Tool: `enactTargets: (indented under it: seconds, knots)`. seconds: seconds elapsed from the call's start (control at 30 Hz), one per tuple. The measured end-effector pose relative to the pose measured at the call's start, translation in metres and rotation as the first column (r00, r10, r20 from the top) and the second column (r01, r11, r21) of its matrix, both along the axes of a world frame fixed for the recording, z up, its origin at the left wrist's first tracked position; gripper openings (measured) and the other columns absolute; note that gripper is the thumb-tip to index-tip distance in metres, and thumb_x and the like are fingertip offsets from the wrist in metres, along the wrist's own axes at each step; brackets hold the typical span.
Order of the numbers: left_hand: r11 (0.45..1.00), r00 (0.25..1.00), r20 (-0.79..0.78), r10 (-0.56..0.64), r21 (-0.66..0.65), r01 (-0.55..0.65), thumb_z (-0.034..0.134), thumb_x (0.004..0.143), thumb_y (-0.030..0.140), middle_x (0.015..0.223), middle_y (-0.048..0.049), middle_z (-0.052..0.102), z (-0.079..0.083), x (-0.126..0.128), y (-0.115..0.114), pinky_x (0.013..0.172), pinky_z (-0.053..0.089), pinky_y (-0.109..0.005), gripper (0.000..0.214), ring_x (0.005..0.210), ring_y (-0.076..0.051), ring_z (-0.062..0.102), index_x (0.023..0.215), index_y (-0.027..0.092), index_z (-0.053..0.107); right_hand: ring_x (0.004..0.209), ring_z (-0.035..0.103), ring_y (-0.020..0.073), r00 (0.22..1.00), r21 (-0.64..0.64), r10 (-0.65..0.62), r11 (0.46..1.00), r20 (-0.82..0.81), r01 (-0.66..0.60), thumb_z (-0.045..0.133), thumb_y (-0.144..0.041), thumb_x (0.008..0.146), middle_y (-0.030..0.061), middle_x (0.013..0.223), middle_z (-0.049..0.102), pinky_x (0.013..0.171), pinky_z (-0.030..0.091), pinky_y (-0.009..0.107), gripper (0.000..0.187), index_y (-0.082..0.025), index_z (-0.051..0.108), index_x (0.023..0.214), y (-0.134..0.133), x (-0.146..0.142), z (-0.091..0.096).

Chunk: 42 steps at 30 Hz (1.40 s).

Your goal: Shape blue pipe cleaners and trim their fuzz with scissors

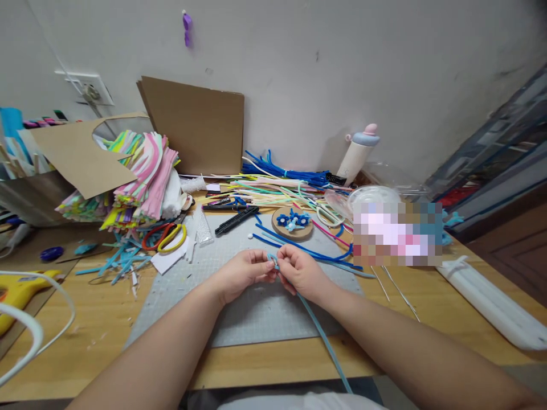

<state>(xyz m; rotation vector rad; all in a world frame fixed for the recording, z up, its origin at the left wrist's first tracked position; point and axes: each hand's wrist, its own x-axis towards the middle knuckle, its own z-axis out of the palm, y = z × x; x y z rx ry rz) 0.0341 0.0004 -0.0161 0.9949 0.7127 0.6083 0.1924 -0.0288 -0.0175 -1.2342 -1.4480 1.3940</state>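
Wooden table (106,330), cluttered. Grey cutting mat (256,310) centre, light-blue pipe cleaner (323,341) crossing it toward bottom edge. Scissors (164,236) and blue scraps (119,259) left of mat. Yellow glue gun (21,287) far left. Long white case (491,304) lower right. Loose pipe-cleaner pile (273,191) above mat.

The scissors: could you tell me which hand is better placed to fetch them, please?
Left, probably. The scissors lie left of the mat, nearer the left hand; the right hand sits farther off. Both pinch the light blue pipe cleaner.
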Motion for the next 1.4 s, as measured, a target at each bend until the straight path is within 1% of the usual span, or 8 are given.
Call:
enactTargets:
  seconds: [0.17,0.33,0.5,0.57,0.63,0.77,1.03,1.4]
  knots:
    - [0.990,0.991,-0.020,0.136,0.047,-0.135,0.076,0.063,0.033,0.065,0.0001,0.060,0.003,0.000,0.002,0.063,0.044,-0.023,0.029,0.060,-0.009,0.055,0.073,0.013,0.057,0.046,0.039,0.0060,0.983,0.248,-0.087,0.968,0.163,0.044,0.051,-0.026,0.079,-0.0079,0.054,0.043,0.044,0.031,0.018,0.010,-0.019,0.045,0.074,0.001,0.004,-0.001]
    - [0.972,0.974,-0.019,0.224,0.080,-0.222,0.074,0.064,0.033,0.063,0.0017,0.058,0.007,-0.001,0.004,0.060,0.043,-0.023,0.028,0.058,-0.008,0.054,0.073,0.015,0.055,0.044,0.038,0.0074,0.987,0.142,-0.013,0.990,0.162,-0.011,0.051,-0.033,0.082,-0.0077,0.053,0.043,0.044,0.029,0.020,0.014,-0.019,0.049,0.079,0.003,0.009,-0.002]
    - [0.965,0.969,-0.035,0.245,0.101,-0.241,0.075,0.063,0.032,0.062,0.0012,0.059,0.006,-0.001,0.004,0.058,0.043,-0.023,0.027,0.057,-0.009,0.054,0.073,0.014,0.057,0.052,0.041,0.0081,0.985,0.210,-0.015,0.977,0.172,-0.022,0.056,-0.034,0.080,-0.0039,0.060,0.048,0.048,0.032,0.021,0.019,-0.018,0.052,0.071,0.003,0.011,-0.002]
    - [0.961,0.967,-0.039,0.253,0.123,-0.247,0.075,0.063,0.032,0.060,0.0014,0.059,0.006,0.000,0.004,0.057,0.042,-0.023,0.026,0.055,-0.009,0.053,0.070,0.014,0.058,0.046,0.037,0.0070,0.997,0.122,0.011,0.992,0.079,-0.021,0.058,-0.037,0.079,-0.0058,0.054,0.044,0.043,0.029,0.019,0.022,-0.018,0.051,0.071,0.003,0.010,0.001]
    - [0.955,0.964,-0.039,0.264,0.154,-0.255,0.076,0.062,0.032,0.058,0.0017,0.059,0.007,0.000,0.004,0.057,0.041,-0.022,0.025,0.054,-0.008,0.052,0.069,0.014,0.059,0.038,0.031,0.0049,0.994,-0.071,0.053,0.996,-0.097,-0.060,0.061,-0.040,0.076,-0.0082,0.047,0.040,0.036,0.021,0.018,0.025,-0.018,0.049,0.070,0.003,0.010,0.004]
    - [0.942,0.962,-0.036,0.271,0.216,-0.257,0.077,0.061,0.029,0.059,0.0012,0.061,0.009,0.000,0.003,0.057,0.041,-0.022,0.023,0.055,-0.008,0.052,0.068,0.014,0.061,0.030,0.022,0.0016,0.936,-0.318,0.085,0.927,-0.341,-0.200,0.066,-0.039,0.070,-0.0090,0.044,0.042,0.032,0.012,0.016,0.028,-0.017,0.049,0.071,0.005,0.011,0.008]
    - [0.936,0.963,-0.020,0.269,0.241,-0.257,0.071,0.068,0.034,0.064,-0.0002,0.061,0.009,-0.001,0.006,0.057,0.044,-0.024,0.028,0.059,-0.011,0.056,0.083,0.014,0.062,0.030,0.025,0.0010,0.923,-0.287,0.047,0.943,-0.382,-0.167,0.066,-0.037,0.072,-0.0089,0.042,0.041,0.031,0.015,0.014,0.026,-0.016,0.051,0.070,0.005,0.015,0.012]
    - [0.856,0.943,0.011,0.332,0.416,-0.306,0.072,0.065,0.031,0.066,0.0002,0.060,0.016,-0.002,0.004,0.058,0.041,-0.023,0.018,0.058,-0.010,0.053,0.067,0.016,0.064,0.031,0.021,0.0007,0.873,-0.317,0.055,0.919,-0.485,-0.234,0.068,-0.032,0.070,-0.0090,0.040,0.039,0.030,0.012,0.013,0.024,-0.016,0.051,0.067,0.001,0.015,0.018]
